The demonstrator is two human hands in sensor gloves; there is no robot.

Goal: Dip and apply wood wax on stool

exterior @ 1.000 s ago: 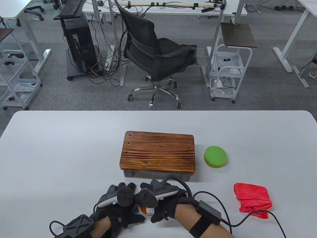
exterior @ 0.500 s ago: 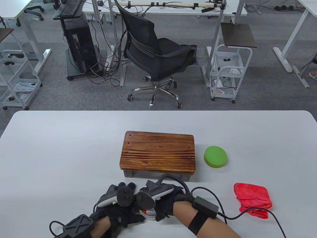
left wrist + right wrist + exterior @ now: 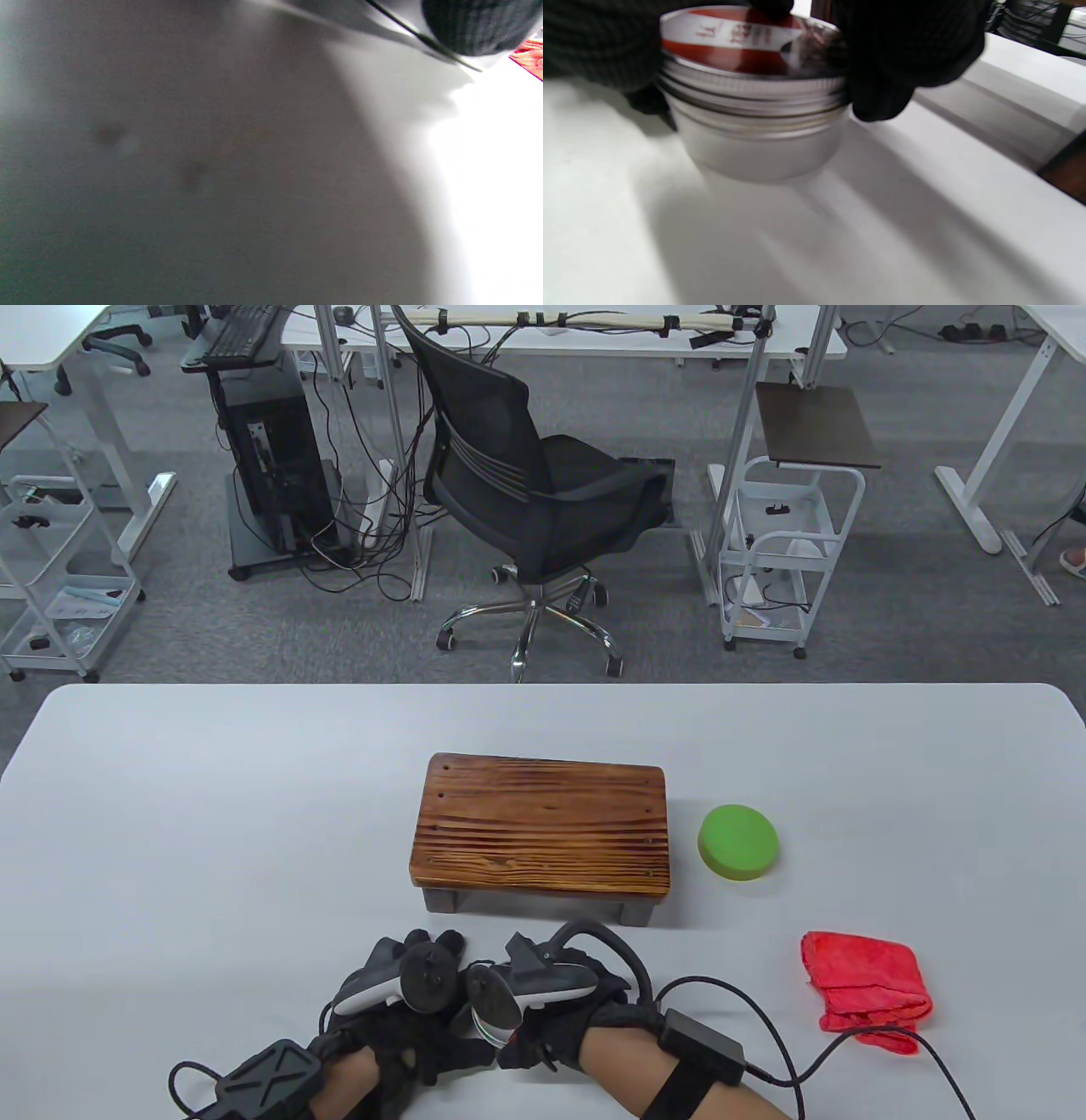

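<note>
A silver wax tin with a red and white label on its lid stands on the white table near the front edge. My right hand grips the lid from above, with gloved fingers on both sides of it. My left hand lies against the tin's left side and holds it; only a sliver of the tin shows between the hands. The brown wooden stool stands just behind the hands. A round green sponge lies to its right.
A crumpled red cloth lies at the front right, with my right hand's cable running past it. The left wrist view shows only blurred table and a corner of the red cloth. The table edge is far behind the stool.
My right hand has turned and shifted left over the tin, covering the label that showed before. My left hand has stayed in place.
</note>
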